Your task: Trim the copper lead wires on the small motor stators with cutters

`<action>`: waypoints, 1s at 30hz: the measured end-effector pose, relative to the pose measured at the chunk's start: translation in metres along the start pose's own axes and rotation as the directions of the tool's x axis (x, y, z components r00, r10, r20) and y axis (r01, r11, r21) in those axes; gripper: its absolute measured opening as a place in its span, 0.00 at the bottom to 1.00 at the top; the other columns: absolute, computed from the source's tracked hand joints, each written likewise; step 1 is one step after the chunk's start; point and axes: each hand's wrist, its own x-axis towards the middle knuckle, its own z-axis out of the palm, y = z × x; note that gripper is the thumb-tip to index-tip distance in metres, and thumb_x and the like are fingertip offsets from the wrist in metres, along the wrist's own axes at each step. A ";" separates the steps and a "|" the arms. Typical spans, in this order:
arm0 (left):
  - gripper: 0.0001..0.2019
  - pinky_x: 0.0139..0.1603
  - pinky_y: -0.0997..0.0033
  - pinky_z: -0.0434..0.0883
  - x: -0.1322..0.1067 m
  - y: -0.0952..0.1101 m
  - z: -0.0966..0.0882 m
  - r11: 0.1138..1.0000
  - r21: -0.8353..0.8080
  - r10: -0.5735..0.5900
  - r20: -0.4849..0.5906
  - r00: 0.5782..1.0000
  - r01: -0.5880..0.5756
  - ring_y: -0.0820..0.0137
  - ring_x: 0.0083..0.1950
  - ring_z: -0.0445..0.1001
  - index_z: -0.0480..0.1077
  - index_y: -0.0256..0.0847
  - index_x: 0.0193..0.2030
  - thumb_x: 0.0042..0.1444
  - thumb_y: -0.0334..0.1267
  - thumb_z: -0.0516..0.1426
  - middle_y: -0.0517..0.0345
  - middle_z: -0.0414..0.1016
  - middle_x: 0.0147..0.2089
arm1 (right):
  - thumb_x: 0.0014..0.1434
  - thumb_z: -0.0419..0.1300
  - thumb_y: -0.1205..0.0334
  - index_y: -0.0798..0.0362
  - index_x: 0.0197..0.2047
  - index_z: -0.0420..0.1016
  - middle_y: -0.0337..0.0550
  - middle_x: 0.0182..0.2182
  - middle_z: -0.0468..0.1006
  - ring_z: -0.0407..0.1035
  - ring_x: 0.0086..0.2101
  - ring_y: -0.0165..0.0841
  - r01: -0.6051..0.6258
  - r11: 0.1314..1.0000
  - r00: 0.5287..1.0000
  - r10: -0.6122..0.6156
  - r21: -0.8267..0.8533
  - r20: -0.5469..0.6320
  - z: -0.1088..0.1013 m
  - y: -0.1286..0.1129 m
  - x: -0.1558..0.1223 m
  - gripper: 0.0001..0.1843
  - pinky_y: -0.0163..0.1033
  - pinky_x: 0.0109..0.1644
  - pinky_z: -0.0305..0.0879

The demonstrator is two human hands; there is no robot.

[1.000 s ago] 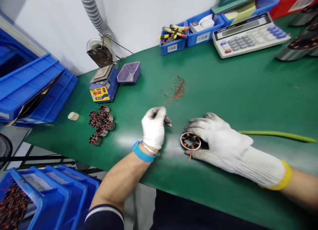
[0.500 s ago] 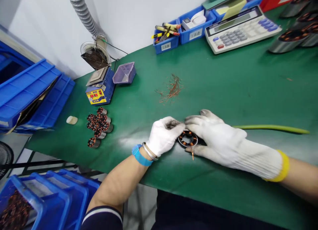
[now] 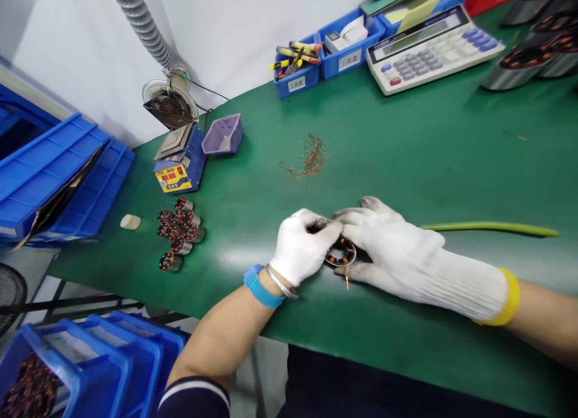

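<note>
Now, near the desk's (image 3: 406, 135) front edge, my right hand (image 3: 388, 243) cups a copper-wound ring (image 3: 339, 252) while my left hand (image 3: 303, 246), fingers curled narrow, pinches at its rim.

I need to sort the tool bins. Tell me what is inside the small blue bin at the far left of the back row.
The small blue bin holds yellow-handled tools, some with red or black on them, lying crosswise over the rim. Whatever lies beneath them is hidden by its wall.

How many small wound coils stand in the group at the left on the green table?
About 7, clustered tightly in the group of coils below the blue yellow-fronted device; the nearest one stands slightly apart. Some may be hidden.
</note>
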 end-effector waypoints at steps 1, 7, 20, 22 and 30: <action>0.11 0.37 0.72 0.68 0.003 -0.001 0.001 1.000 -0.025 0.005 -0.066 0.998 -0.006 0.73 0.32 0.71 0.70 0.38 0.24 0.51 0.40 0.63 0.60 0.71 0.27 | 0.52 0.60 0.51 0.52 0.47 0.77 0.51 0.49 0.78 0.70 0.52 0.51 0.002 1.000 1.000 -0.002 0.003 0.003 0.000 0.000 0.000 0.21 0.64 0.66 0.55; 0.21 0.25 0.73 0.59 0.014 0.008 -0.047 0.983 0.070 -0.164 -0.080 0.983 0.170 0.76 0.22 0.60 0.69 0.40 0.26 0.59 0.55 0.55 0.66 0.61 0.20 | 0.53 0.60 0.50 0.50 0.46 0.78 0.50 0.48 0.79 0.71 0.52 0.49 0.012 1.000 1.000 -0.012 0.013 -0.011 -0.002 -0.003 0.003 0.20 0.64 0.67 0.52; 0.16 0.33 0.73 0.65 0.008 0.006 -0.039 0.994 0.099 0.068 -0.206 0.976 -0.049 0.73 0.29 0.68 0.75 0.38 0.30 0.59 0.49 0.59 0.60 0.72 0.27 | 0.53 0.62 0.47 0.54 0.52 0.76 0.55 0.52 0.77 0.70 0.52 0.54 0.027 1.000 0.999 -0.027 -0.007 0.044 -0.018 -0.004 0.006 0.27 0.67 0.65 0.56; 0.17 0.36 0.71 0.70 0.008 0.006 -0.047 0.996 0.042 -0.082 -0.009 0.997 0.082 0.70 0.34 0.74 0.77 0.36 0.41 0.54 0.50 0.63 0.54 0.79 0.35 | 0.45 0.66 0.40 0.55 0.62 0.69 0.59 0.60 0.70 0.65 0.58 0.58 -0.005 0.997 1.000 0.006 -0.074 0.007 -0.028 0.008 -0.003 0.45 0.65 0.64 0.59; 0.41 0.65 0.54 0.68 -0.008 -0.003 -0.029 0.951 -0.233 -0.094 0.403 0.910 0.201 0.55 0.67 0.70 0.51 0.38 0.75 0.55 0.32 0.61 0.37 0.72 0.65 | 0.47 0.65 0.37 0.45 0.75 0.37 0.64 0.64 0.64 0.63 0.60 0.59 -0.097 0.912 0.995 0.100 -0.398 -0.014 -0.045 0.076 -0.109 0.62 0.58 0.59 0.65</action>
